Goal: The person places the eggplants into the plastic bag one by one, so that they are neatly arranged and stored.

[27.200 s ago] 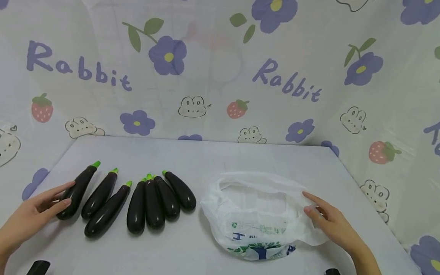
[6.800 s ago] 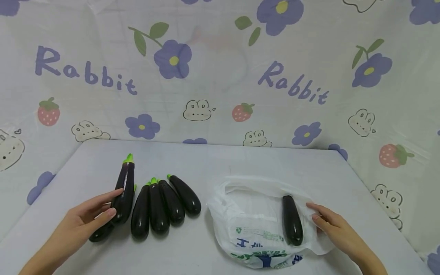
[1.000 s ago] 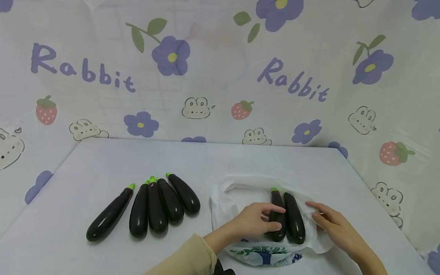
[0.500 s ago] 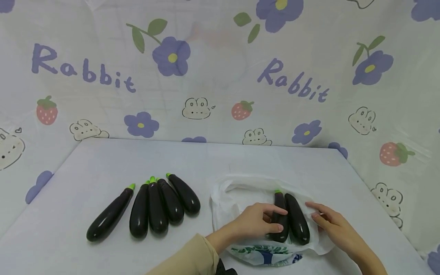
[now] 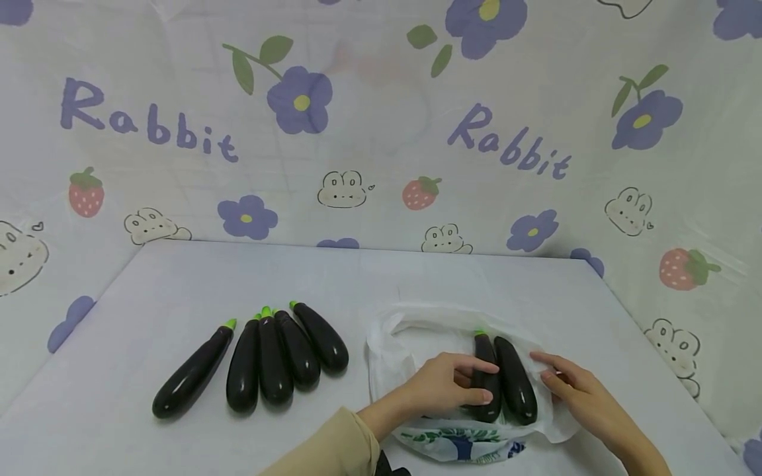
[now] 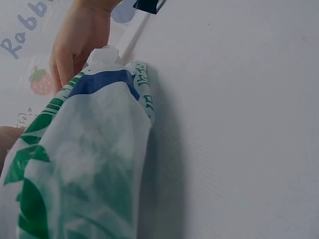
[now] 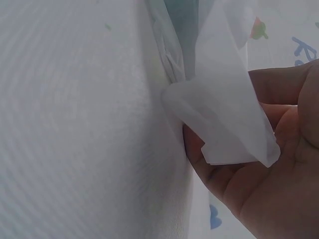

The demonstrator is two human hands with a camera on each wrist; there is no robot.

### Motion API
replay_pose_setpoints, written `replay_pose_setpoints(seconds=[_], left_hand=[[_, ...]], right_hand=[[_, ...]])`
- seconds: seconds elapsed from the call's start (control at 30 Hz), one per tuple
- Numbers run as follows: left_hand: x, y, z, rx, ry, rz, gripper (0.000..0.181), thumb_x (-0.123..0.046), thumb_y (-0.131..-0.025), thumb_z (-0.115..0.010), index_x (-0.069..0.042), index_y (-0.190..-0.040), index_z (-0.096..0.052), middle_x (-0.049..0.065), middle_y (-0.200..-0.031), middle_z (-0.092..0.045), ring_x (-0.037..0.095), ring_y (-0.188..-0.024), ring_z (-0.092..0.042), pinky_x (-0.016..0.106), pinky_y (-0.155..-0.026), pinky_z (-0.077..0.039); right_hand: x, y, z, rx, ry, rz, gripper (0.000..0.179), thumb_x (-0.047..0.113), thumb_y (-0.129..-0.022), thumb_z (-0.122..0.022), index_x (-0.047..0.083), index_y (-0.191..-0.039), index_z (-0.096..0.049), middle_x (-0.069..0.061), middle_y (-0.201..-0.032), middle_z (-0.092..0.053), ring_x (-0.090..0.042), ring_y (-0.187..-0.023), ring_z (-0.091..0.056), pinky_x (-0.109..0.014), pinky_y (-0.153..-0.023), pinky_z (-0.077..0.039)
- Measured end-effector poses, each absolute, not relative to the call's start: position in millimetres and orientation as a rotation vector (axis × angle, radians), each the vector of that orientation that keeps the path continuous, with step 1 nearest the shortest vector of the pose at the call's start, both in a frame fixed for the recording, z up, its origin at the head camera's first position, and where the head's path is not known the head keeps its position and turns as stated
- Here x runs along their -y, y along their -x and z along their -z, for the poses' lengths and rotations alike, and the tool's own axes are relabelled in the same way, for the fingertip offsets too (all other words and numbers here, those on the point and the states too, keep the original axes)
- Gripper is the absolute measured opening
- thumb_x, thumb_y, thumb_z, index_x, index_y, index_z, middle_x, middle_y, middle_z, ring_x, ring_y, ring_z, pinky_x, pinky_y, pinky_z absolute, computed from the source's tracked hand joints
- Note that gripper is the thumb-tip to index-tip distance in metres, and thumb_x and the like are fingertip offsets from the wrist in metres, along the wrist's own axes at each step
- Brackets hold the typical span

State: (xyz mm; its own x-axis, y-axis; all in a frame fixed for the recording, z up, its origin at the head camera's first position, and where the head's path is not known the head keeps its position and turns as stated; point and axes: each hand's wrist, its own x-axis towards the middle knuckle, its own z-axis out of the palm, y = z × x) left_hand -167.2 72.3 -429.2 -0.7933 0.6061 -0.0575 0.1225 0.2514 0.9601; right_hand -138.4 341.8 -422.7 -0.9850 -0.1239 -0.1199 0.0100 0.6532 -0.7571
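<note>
A white plastic bag (image 5: 381, 344) with green and blue print lies mouth up on the table, right of the middle. My left hand (image 5: 434, 387) reaches into it and grips a dark eggplant (image 5: 486, 381) whose green stem end points away from me. Right beside that one, a second eggplant (image 5: 516, 383) lies in the bag, leaning slightly. At the bag's right side my right hand (image 5: 586, 396) pinches its edge; the right wrist view has the thin white plastic (image 7: 219, 104) between thumb and fingers. The printed bag side (image 6: 94, 139) fills much of the left wrist view.
Several more eggplants lie left of the bag: one tilted on its own (image 5: 193, 373), the others in a close group (image 5: 275, 363). The white table (image 5: 333, 271) ends at a patterned cloth backdrop (image 5: 381, 132). A dark object (image 5: 389, 466) shows below the left sleeve.
Two eggplants from the table's left are now in the bag, which held none at first. Over the last second, my left hand has nudged both slightly right. The right hand keeps its place.
</note>
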Motion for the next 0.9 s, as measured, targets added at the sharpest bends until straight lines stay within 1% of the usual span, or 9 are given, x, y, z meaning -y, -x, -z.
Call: replay_pose_setpoints(seconds=[0.27, 0.43, 0.53, 0.7, 0.9], left_hand=[[-71.5, 167.2, 430.2, -2.101, -0.657, -1.56, 0.037, -0.02, -0.088, -0.078, -0.027, -0.123, -0.071, -0.005, -0.123, -0.061, 0.01, -0.1, -0.063, 0.027, -0.081, -0.051], [-71.0, 166.4, 430.0, -2.104, -0.653, -1.555, 0.036, -0.022, -0.088, -0.077, -0.028, -0.123, -0.071, -0.005, -0.124, -0.061, 0.012, -0.103, -0.063, 0.027, -0.082, -0.051], [-70.9, 166.1, 429.9, -2.109, -0.654, -1.555, 0.036, -0.022, -0.088, -0.077, -0.028, -0.123, -0.071, -0.005, -0.125, -0.061, 0.012, -0.103, -0.063, 0.028, -0.082, -0.051], [-70.9, 166.5, 429.7, -2.114, -0.656, -1.552, 0.036, -0.022, -0.088, -0.077, -0.028, -0.123, -0.071, -0.006, -0.126, -0.061, 0.012, -0.104, -0.062, 0.028, -0.082, -0.051], [-71.0, 167.0, 431.1, -2.111, -0.654, -1.55, 0.036, -0.023, -0.088, -0.077, -0.029, -0.123, -0.071, -0.006, -0.125, -0.06, 0.011, -0.103, -0.062, 0.028, -0.082, -0.051]], right_hand=[[-341.1, 137.7, 421.8, -2.714, 0.086, 1.211, 0.047, 0.026, -0.103, -0.054, 0.002, -0.144, -0.048, -0.011, -0.112, -0.056, -0.023, -0.1, -0.052, -0.027, -0.078, -0.05], [-341.2, 137.6, 421.6, -2.717, 0.082, 1.186, 0.049, 0.028, -0.103, -0.054, 0.002, -0.144, -0.047, -0.012, -0.115, -0.057, -0.023, -0.1, -0.052, -0.028, -0.078, -0.05], [-341.6, 138.0, 422.4, -2.72, 0.083, 1.182, 0.049, 0.028, -0.103, -0.054, 0.002, -0.144, -0.047, -0.011, -0.114, -0.057, -0.023, -0.1, -0.052, -0.028, -0.078, -0.05], [-342.0, 138.3, 422.6, -2.718, 0.095, 1.189, 0.049, 0.028, -0.103, -0.054, 0.002, -0.144, -0.047, -0.013, -0.12, -0.056, -0.024, -0.102, -0.052, -0.027, -0.078, -0.05], [-341.6, 137.7, 421.9, -2.712, 0.084, 1.191, 0.05, 0.029, -0.103, -0.054, 0.002, -0.144, -0.047, -0.012, -0.118, -0.056, -0.023, -0.101, -0.052, -0.028, -0.078, -0.05]])
